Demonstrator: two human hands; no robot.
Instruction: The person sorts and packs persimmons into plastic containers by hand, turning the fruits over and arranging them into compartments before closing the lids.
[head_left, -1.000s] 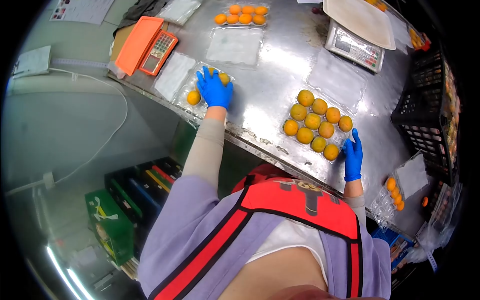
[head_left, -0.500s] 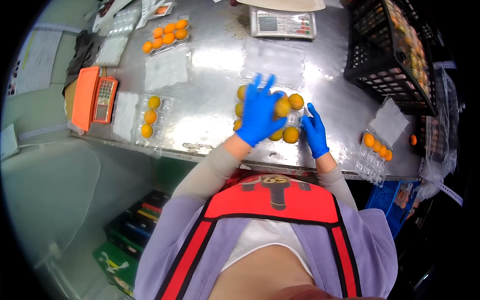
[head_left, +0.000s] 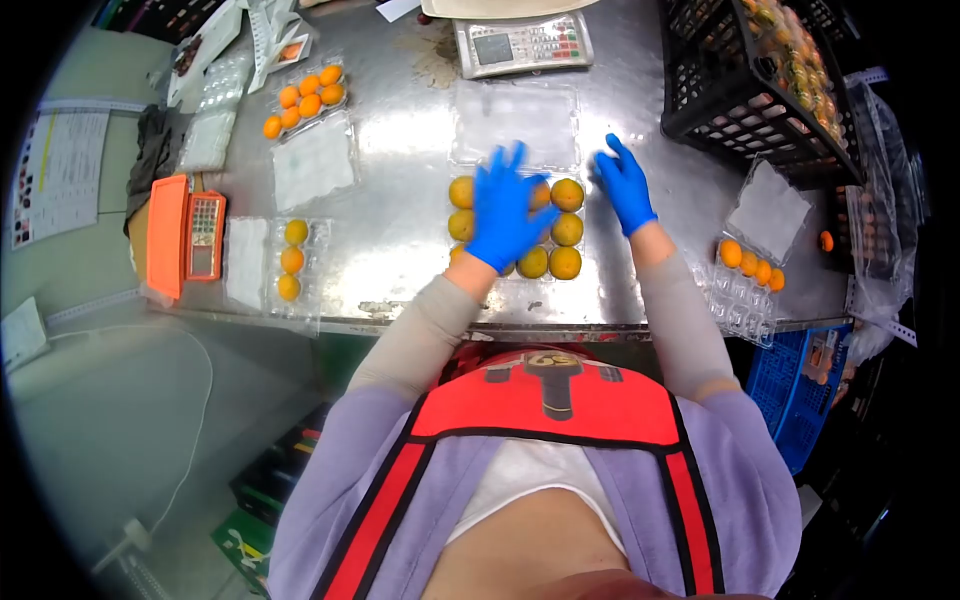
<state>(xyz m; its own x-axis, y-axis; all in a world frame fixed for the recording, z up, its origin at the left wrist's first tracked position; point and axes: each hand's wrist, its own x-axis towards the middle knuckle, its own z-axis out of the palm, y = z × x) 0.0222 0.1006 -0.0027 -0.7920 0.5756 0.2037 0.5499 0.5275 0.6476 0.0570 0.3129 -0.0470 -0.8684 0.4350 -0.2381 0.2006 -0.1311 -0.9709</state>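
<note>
A clear plastic clamshell (head_left: 546, 200) lies at the middle of the table, its lid (head_left: 515, 125) folded open at the back. Rows of round yellow-orange fruit (head_left: 566, 229) fill the visible cups. My left hand (head_left: 508, 212), in a blue glove, is spread over the middle of the fruit and hides some of them; whether it touches them I cannot tell. To the right of the clamshell, my gloved right hand (head_left: 626, 185) is held with its fingers apart, nothing in it.
Behind the lid stands a weighing scale (head_left: 522, 45). Partly filled clamshells lie at the left (head_left: 300, 262), back left (head_left: 308, 97) and right (head_left: 745, 290). A black crate (head_left: 760, 110) of packed fruit occupies the back right. An orange scale (head_left: 187, 238) sits at the left edge.
A fruit that was at my left hand's fingers now sits in the right column of the clamshell. My right hand has moved up and away from the clamshell's side. The view has shifted slightly.
</note>
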